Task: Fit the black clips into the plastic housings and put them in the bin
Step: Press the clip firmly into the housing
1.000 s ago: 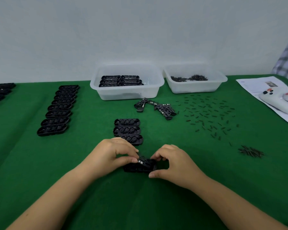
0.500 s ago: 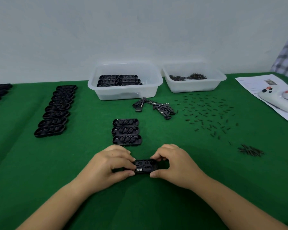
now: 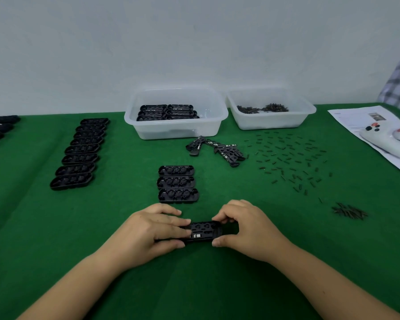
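Both hands meet at the near centre of the green desk (image 3: 56, 227). The left hand (image 3: 148, 232) has its fingers curled over the left end of a black plastic housing (image 3: 203, 230) lying flat on the cloth, thumb at its near edge. The right hand (image 3: 247, 229) pinches the right end between thumb and curled fingers. A black clip (image 3: 200, 227) sits in the housing between the two grips. Just beyond the hands, three open housings (image 3: 177, 183) lie in a column. Farther left runs a row of housings (image 3: 79, 155). Beyond and right lie loose clips (image 3: 219, 150) and scattered small pins (image 3: 291, 158). Farthest, the clear bin (image 3: 176, 128) holds finished housings; beside it stands a second bin (image 3: 273, 120).
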